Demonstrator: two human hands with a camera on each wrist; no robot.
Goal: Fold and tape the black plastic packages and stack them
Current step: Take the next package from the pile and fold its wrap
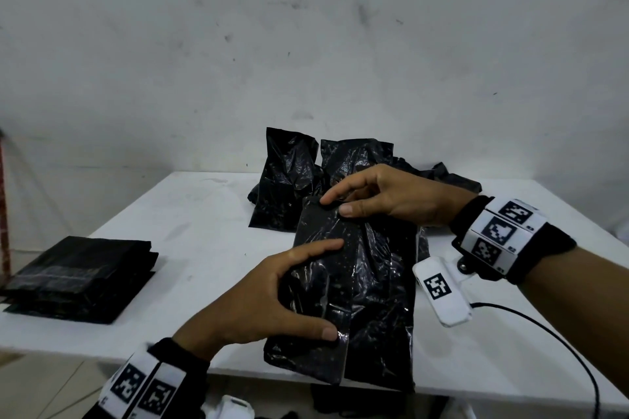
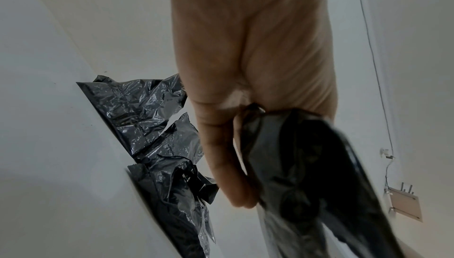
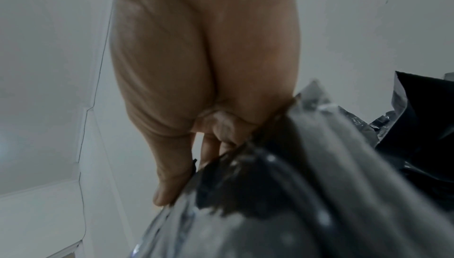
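Note:
A long black plastic package is held between both hands above the table's near edge, one side flap folded over its middle. My left hand grips its near left side, index finger laid along the fold and thumb pressing the lower edge. My right hand pinches the far end with thumb and fingers. In the left wrist view the left hand curls round the package. In the right wrist view the right hand grips the blurred package. No tape is in view.
A stack of folded black packages lies at the left of the white table. Several loose, crumpled black packages stand at the back centre against the wall. A black cable runs from my right wrist past the table's right front edge.

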